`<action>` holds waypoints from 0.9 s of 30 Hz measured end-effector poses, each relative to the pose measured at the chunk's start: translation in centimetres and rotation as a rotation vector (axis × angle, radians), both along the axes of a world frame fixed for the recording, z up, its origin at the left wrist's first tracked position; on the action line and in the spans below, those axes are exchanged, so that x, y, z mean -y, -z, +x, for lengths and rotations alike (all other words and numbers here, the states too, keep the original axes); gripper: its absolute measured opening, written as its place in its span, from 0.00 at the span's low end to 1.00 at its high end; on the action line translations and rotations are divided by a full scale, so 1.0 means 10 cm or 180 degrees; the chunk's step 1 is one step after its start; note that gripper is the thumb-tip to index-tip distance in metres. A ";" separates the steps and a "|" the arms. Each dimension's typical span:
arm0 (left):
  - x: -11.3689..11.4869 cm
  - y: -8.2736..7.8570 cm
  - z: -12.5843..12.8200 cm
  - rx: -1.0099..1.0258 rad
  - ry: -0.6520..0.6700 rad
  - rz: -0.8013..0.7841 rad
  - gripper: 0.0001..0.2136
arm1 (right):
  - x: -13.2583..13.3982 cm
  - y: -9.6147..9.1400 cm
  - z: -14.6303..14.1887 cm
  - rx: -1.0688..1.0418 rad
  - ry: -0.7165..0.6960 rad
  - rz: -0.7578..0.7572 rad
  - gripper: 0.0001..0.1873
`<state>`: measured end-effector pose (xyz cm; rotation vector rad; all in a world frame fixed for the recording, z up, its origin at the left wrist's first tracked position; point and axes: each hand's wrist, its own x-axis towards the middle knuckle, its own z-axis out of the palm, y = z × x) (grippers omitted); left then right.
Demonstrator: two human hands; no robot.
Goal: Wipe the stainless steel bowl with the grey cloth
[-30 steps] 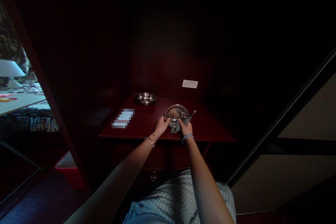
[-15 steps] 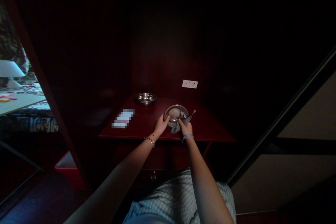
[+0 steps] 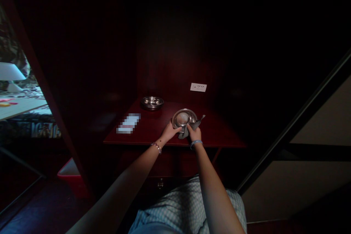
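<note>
A shiny round metal bowl (image 3: 183,117) is held over the front part of the dark red desk top (image 3: 153,129). My left hand (image 3: 170,131) grips its left rim, with the thumb over the near edge. On the right side, my right hand (image 3: 194,131) pinches a grey cloth (image 3: 183,133) against the bowl's rim. Part of the cloth hangs below the rim and one corner sticks out to the right. The fingers under the bowl are hidden. Farther back on the left sits a stack of metal bowls (image 3: 152,103).
A blurred-out flat rectangle (image 3: 128,123) lies on the desk's left side. A white power socket (image 3: 198,87) is on the back wall. Dark side panels enclose the desk. Below left stands a red bin (image 3: 71,177); a white lamp (image 3: 11,72) is beyond the left panel.
My left thumb has moved right along the near rim, and the bowl has shifted slightly to the right. My right hand keeps nearly the same place with the cloth.
</note>
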<state>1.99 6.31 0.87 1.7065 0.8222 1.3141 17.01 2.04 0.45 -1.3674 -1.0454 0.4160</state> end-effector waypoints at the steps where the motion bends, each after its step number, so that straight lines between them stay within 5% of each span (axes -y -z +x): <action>1: 0.00 0.00 0.00 0.0014 0.0020 -0.0008 0.26 | 0.00 0.00 0.00 -0.0002 -0.0005 0.0007 0.20; 13: 0.04 -0.03 -0.02 0.0092 0.0061 0.0014 0.24 | 0.00 -0.01 0.00 -0.0004 -0.0011 0.0019 0.20; 27: 0.07 -0.10 -0.04 0.0098 -0.0379 -0.0027 0.19 | 0.01 -0.01 -0.02 -0.0051 -0.0084 0.0021 0.21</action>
